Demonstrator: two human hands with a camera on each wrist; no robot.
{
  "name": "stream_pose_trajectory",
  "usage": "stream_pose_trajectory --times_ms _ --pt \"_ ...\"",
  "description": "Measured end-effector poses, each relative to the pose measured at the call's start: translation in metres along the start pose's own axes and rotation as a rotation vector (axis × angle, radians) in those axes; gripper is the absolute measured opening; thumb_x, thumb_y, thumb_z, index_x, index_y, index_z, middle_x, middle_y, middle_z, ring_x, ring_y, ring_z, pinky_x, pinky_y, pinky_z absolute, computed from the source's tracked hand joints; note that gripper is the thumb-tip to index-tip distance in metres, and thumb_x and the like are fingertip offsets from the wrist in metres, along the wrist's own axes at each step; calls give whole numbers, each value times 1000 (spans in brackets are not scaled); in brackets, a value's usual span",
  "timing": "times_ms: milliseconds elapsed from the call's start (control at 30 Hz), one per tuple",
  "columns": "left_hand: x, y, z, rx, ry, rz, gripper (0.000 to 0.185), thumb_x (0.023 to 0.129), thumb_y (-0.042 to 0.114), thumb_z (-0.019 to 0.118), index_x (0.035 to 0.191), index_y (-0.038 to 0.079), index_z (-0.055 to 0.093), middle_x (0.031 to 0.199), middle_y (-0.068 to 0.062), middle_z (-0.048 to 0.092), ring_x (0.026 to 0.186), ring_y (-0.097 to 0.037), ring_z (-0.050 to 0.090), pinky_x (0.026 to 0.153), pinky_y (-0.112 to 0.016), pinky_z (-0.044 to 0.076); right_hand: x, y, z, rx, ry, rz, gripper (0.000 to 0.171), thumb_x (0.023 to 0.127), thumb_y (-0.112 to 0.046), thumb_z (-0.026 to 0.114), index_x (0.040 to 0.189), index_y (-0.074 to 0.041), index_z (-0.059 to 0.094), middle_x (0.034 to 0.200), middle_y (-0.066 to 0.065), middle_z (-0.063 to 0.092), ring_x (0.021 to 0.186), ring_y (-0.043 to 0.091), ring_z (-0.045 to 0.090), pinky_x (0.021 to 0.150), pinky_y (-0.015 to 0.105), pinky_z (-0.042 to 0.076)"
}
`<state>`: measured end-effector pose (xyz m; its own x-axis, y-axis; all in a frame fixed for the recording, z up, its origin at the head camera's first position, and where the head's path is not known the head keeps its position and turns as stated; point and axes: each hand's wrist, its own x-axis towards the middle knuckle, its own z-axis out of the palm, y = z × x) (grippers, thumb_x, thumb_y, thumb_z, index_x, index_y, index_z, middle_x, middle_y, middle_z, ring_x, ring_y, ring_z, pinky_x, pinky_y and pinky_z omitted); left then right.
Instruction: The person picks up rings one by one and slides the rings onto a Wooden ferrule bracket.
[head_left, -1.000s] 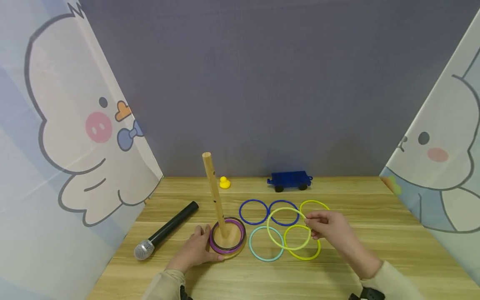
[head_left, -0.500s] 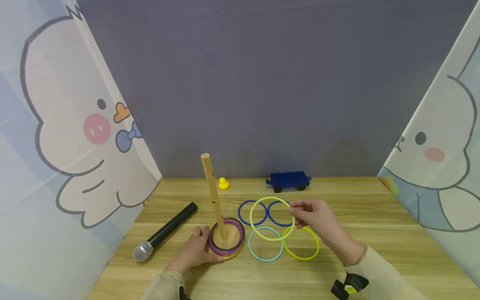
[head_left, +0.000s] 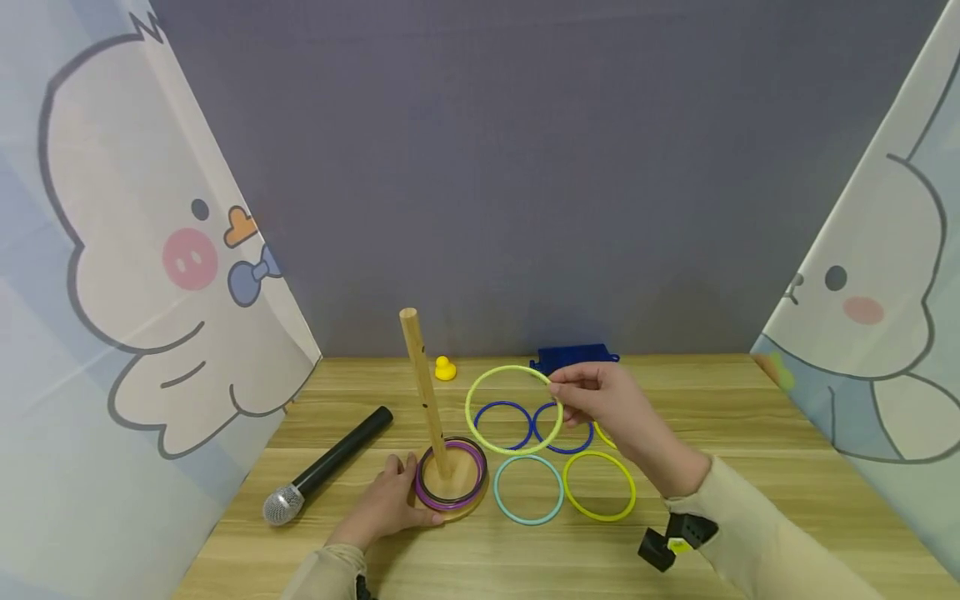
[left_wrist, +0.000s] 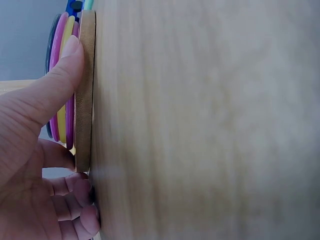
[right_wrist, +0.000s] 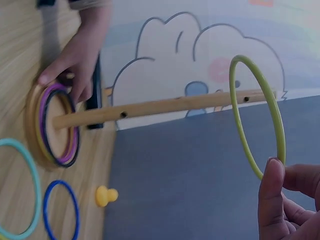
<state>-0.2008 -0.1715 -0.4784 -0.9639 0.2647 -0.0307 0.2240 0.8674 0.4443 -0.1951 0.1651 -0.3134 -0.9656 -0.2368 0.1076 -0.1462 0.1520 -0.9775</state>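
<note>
While right hand [head_left: 600, 404] pinches lime ring [head_left: 513, 410], blue toy car [head_left: 573, 357] half hidden.

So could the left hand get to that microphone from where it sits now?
Probably yes. The left hand rests on the wooden base of the peg, and the microphone lies just to its left on the table with nothing between them, though it would have to let go of the base.
</note>
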Motion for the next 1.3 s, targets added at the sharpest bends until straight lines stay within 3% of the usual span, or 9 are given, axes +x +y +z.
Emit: stream_pose_trajectory --times_ms 400,867,1067,1300 --pt "0 0 0 -6 -6 2 120 63 59 84 146 -11 32 129 -31 40 111 -45 51 93 -57 44 9 -40 6 98 21 -58 28 92 -10 67 112 10 64 80 7 69 61 14 63 64 32 57" --pt "1 -1 -2 4 0 0 120 62 59 84 145 -12 33 130 -33 39 111 -48 51 92 -59 44 24 -78 30 192 43 -143 26 92 -10 68 111 7 66 81 8 67 60 14 62 60 28 56" --pt "0 -1 -2 -4 0 -3 122 62 58 85 146 -11 31 124 -28 42 109 -45 52 92 -57 45 33 -86 47 228 49 -171 24 93 -9 67 110 7 66 81 9 66 61 13 61 61 29 56" --pt "1 -2 1 6 0 11 121 62 60 84 145 -12 33 119 -26 43 104 -40 53 90 -56 46 47 -80 58 243 63 -123 24 93 -9 68 111 6 67 81 10 65 61 14 62 65 33 57"
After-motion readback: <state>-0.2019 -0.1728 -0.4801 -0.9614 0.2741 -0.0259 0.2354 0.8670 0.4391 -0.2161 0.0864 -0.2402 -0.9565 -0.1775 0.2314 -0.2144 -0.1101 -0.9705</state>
